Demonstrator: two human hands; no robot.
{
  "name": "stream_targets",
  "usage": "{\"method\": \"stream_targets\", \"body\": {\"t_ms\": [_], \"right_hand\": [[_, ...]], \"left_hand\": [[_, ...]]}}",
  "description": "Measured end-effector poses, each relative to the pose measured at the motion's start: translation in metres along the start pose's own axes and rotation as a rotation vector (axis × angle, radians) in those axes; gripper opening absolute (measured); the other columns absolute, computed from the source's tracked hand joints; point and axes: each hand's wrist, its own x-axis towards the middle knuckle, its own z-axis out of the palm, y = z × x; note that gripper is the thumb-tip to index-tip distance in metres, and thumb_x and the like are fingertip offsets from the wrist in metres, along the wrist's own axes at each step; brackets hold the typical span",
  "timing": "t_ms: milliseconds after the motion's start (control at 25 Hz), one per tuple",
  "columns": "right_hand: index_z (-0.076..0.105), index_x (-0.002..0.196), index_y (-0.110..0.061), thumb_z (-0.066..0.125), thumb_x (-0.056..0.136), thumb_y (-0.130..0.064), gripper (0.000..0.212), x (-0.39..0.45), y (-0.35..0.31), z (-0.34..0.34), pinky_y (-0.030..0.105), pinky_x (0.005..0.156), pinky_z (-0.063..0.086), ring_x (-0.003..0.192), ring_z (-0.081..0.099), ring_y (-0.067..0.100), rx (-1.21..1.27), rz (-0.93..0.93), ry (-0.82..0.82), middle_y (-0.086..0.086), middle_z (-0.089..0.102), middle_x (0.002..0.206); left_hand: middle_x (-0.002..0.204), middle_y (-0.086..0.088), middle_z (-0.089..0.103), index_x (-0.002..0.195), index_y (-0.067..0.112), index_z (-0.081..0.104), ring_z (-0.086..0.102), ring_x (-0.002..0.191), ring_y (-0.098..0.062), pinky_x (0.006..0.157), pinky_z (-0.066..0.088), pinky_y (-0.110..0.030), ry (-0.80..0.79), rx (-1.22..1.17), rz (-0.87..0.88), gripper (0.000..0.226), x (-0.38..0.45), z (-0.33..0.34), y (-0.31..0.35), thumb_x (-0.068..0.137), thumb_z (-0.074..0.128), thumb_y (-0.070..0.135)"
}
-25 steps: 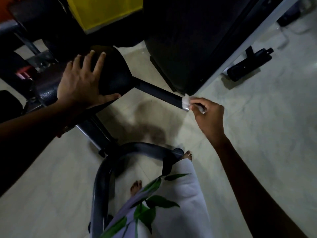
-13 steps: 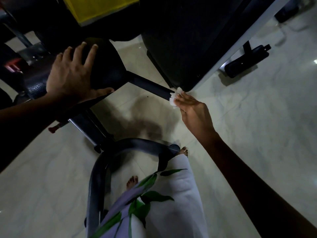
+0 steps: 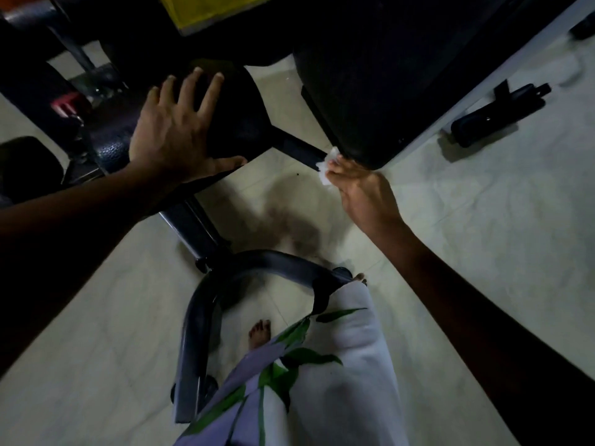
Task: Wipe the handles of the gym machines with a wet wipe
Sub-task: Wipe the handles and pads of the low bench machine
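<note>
A crumpled white wet wipe (image 3: pixel 325 166) sits at centre, pinched by the right hand (image 3: pixel 360 191) against the tip of a slim black bar handle (image 3: pixel 297 148). It may slip off the end. At ten o'clock, the left hand (image 3: pixel 175 130) lies flat, fingers spread, on a black padded seat (image 3: pixel 238 120). Pale tiled floor (image 3: pixel 483 220), dim room.
</note>
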Motion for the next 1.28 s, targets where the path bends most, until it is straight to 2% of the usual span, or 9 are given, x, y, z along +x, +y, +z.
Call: {"method": "stream_targets", "body": {"t_ms": [240, 480, 600, 760, 920, 1080, 1160, 1240, 1280], "right_hand": [[0.059, 0.122, -0.004, 0.045, 0.092, 0.001, 0.033, 0.064, -0.017, 0.032, 0.039, 0.091, 0.052, 0.112, 0.06, 0.028, 0.104, 0.058, -0.244, 0.02, 0.059, 0.124], [0.057, 0.124, -0.002, 0.051, 0.088, 0.006, 0.037, 0.017, 0.006, 0.0, 0.038, 0.106, 0.04, 0.126, 0.049, 0.026, 0.111, 0.111, -0.258, 0.015, 0.052, 0.134], [0.062, 0.117, -0.002, 0.052, 0.086, 0.006, 0.033, 0.051, -0.001, 0.01, 0.046, 0.093, 0.049, 0.109, 0.06, 0.034, 0.145, 0.061, -0.263, 0.019, 0.059, 0.124], [0.07, 0.105, -0.007, 0.053, 0.092, -0.012, 0.022, 0.101, -0.017, 0.035, 0.03, 0.082, 0.054, 0.089, 0.067, 0.03, 0.245, 0.101, -0.274, 0.018, 0.07, 0.099], [0.065, 0.113, -0.002, 0.054, 0.088, -0.001, 0.028, 0.087, -0.005, 0.019, 0.024, 0.099, 0.044, 0.105, 0.064, 0.025, 0.355, 0.011, -0.283, 0.017, 0.066, 0.114], [0.06, 0.119, -0.001, 0.052, 0.088, 0.003, 0.032, 0.076, 0.009, 0.008, 0.035, 0.104, 0.042, 0.114, 0.059, 0.027, 0.365, 0.031, -0.362, 0.02, 0.06, 0.122], [0.063, 0.115, -0.001, 0.053, 0.089, 0.0, 0.029, 0.09, 0.0, 0.012, 0.024, 0.1, 0.044, 0.105, 0.064, 0.026, 0.391, 0.049, -0.313, 0.019, 0.065, 0.113], [0.068, 0.108, 0.0, 0.054, 0.088, -0.001, 0.024, 0.107, -0.015, 0.017, 0.006, 0.081, 0.042, 0.095, 0.066, 0.023, 0.408, 0.084, -0.273, 0.017, 0.07, 0.103], [0.07, 0.104, 0.0, 0.053, 0.087, -0.001, 0.024, 0.114, -0.02, 0.019, 0.005, 0.073, 0.04, 0.091, 0.067, 0.023, 0.412, 0.107, -0.264, 0.017, 0.071, 0.098]], "left_hand": [[0.151, -0.021, 0.021, 0.149, 0.016, 0.008, 0.028, 0.132, -0.047, 0.108, 0.028, -0.054, -0.026, 0.008, -0.007, 0.111, -0.001, 0.0, -0.001, 0.066, 0.039, 0.082], [0.151, -0.022, 0.02, 0.149, 0.016, 0.008, 0.027, 0.132, -0.046, 0.107, 0.028, -0.053, -0.027, 0.017, -0.007, 0.11, -0.001, 0.0, 0.0, 0.068, 0.043, 0.081], [0.152, -0.021, 0.019, 0.15, 0.016, 0.006, 0.027, 0.133, -0.046, 0.108, 0.028, -0.053, -0.037, 0.027, -0.01, 0.11, -0.001, 0.0, 0.0, 0.068, 0.044, 0.081], [0.151, -0.022, 0.021, 0.149, 0.015, 0.009, 0.028, 0.132, -0.047, 0.107, 0.028, -0.054, -0.028, 0.008, -0.014, 0.11, -0.002, 0.0, -0.001, 0.069, 0.046, 0.08], [0.15, -0.022, 0.022, 0.149, 0.015, 0.01, 0.029, 0.131, -0.048, 0.106, 0.029, -0.054, -0.028, 0.003, -0.016, 0.109, -0.001, -0.001, 0.0, 0.069, 0.045, 0.08], [0.151, -0.022, 0.021, 0.149, 0.015, 0.009, 0.027, 0.132, -0.047, 0.107, 0.028, -0.054, -0.031, 0.006, -0.015, 0.109, -0.001, -0.001, 0.0, 0.07, 0.047, 0.079], [0.152, -0.021, 0.02, 0.149, 0.016, 0.008, 0.026, 0.133, -0.047, 0.108, 0.027, -0.054, -0.039, 0.014, -0.023, 0.11, -0.001, -0.001, 0.0, 0.069, 0.047, 0.08], [0.152, -0.021, 0.02, 0.149, 0.016, 0.008, 0.026, 0.133, -0.047, 0.108, 0.026, -0.054, -0.047, 0.021, -0.023, 0.11, -0.001, -0.001, 0.0, 0.069, 0.046, 0.08], [0.151, -0.021, 0.02, 0.149, 0.015, 0.009, 0.026, 0.133, -0.047, 0.108, 0.027, -0.054, -0.048, 0.019, -0.021, 0.11, -0.001, -0.001, 0.0, 0.069, 0.046, 0.08]]}}
